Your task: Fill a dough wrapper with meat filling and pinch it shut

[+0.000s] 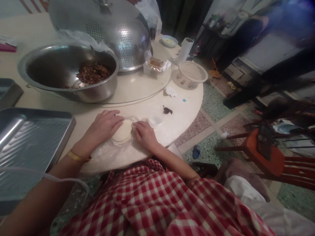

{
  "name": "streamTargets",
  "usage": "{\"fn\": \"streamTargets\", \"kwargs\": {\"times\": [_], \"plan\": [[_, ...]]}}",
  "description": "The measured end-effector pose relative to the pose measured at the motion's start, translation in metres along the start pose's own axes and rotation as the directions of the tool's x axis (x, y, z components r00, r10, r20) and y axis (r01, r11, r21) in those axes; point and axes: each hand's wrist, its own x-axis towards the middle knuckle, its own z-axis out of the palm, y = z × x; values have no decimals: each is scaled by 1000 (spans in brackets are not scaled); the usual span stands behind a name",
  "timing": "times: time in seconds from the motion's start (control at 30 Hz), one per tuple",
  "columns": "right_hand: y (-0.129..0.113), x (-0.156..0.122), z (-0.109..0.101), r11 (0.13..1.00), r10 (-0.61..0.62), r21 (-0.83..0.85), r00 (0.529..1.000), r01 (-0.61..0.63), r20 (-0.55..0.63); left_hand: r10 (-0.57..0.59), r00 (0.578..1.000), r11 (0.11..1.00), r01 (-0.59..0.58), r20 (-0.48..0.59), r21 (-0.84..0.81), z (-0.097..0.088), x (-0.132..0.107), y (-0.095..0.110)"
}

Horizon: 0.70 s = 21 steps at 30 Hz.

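Observation:
A flat, round, pale dough disc (122, 131) lies at the near edge of the table, on what looks like clear plastic film (108, 152). My left hand (104, 124), a yellow band on its wrist, rests against the disc's left side with its fingers stretched out over the rim. On the opposite side, my right hand (145, 133) has its fingers curled and pinched at the disc's edge. Whether it grips dough, film or both is hard to make out. A small clear round dish or lid (155, 120) sits just beyond the right hand.
Behind stands a steel bowl (98, 93) of dark chopped filling (93, 72), beside a large perforated steel dome (125, 42). Metal trays (36, 131) lie at left. A white basket (192, 73), paper roll (185, 49) and dark scraps (167, 110) are at right. An orange chair (268, 154) stands beyond.

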Motion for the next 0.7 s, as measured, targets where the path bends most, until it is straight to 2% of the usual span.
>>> {"fn": "streamTargets", "kwargs": {"times": [0.2, 0.43, 0.7], "plan": [[-3, 5, 3, 1000, 19, 3, 1000, -19, 8, 13, 1000, 999, -14, -25, -50, 5, -1, -1], [-7, 10, 3, 1000, 29, -9, 998, -29, 51, -39, 998, 997, 35, -52, -63, 3, -3, 4], [-8, 9, 3, 1000, -18, 19, 999, 19, -38, -21, 994, 1000, 21, -103, -6, -13, -12, 21]]}}
